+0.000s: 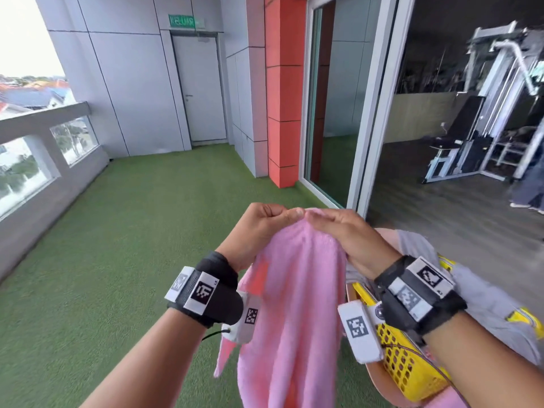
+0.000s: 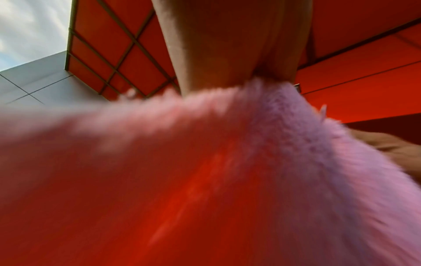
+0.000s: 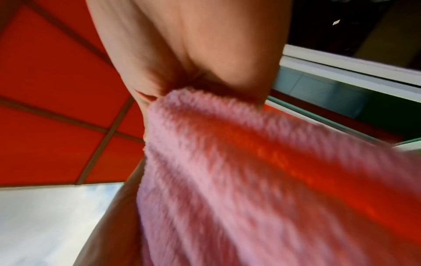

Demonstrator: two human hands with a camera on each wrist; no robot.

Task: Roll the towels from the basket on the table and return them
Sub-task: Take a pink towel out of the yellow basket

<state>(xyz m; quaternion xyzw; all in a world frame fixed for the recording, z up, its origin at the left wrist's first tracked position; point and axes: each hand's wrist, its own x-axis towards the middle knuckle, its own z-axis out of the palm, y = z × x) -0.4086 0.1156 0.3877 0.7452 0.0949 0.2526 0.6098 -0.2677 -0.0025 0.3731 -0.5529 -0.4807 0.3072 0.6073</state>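
A pink towel (image 1: 297, 304) hangs in the air in front of me, held up by its top edge. My left hand (image 1: 265, 222) pinches that edge from the left, and my right hand (image 1: 338, 228) pinches it just beside, so the two hands almost touch. The cloth droops in long folds below them. In the left wrist view the pink towel (image 2: 227, 162) fills the lower frame under the left hand (image 2: 230, 54). The right wrist view shows the towel (image 3: 227, 180) bunched under the right hand (image 3: 193, 63). A yellow perforated basket (image 1: 403, 363) sits low right, behind my right wrist.
Grey cloth (image 1: 485, 304) drapes over the basket at the right. Green artificial turf (image 1: 132, 231) covers the balcony floor. A red pillar (image 1: 284, 92) and a sliding glass door (image 1: 338, 98) stand ahead, with gym machines (image 1: 485, 113) inside. A low wall (image 1: 44, 160) bounds the left.
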